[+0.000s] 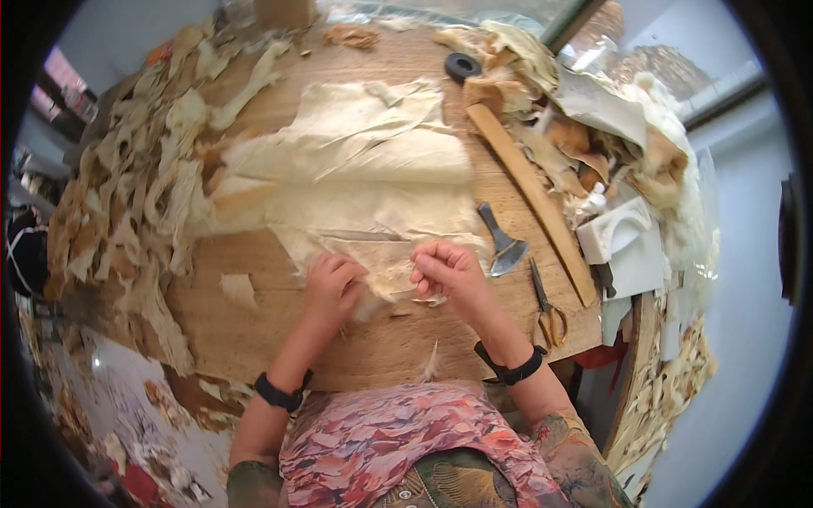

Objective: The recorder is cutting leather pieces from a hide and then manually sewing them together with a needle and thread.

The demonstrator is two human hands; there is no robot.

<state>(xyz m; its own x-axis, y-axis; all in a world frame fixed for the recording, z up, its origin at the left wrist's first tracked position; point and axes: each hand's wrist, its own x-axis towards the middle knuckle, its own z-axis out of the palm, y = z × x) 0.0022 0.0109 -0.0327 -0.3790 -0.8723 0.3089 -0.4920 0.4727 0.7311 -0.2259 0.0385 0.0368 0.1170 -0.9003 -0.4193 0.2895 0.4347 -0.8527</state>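
Note:
A large pale hide (364, 152) lies creased across the middle of the wooden table, with a long narrow gap or fold line near its closest edge. At that near edge, my left hand (334, 284) has its fingers bent down and closed on the hide's ragged border. My right hand (449, 271) is just to the right, over the hide's near right corner, thumb pressed against curled fingers in a pinch. Whatever it pinches is too small to make out. A half-moon knife (506, 250) with a dark handle lies right of the hide, close to my right hand.
Scissors (549, 309) with orange handles lie near the right table edge, beside a long wooden strip (533, 203). A black tape roll (461, 67) sits at the back. Heaped hide scraps (152, 195) cover the left; a white block (614, 233) and more scraps stand right.

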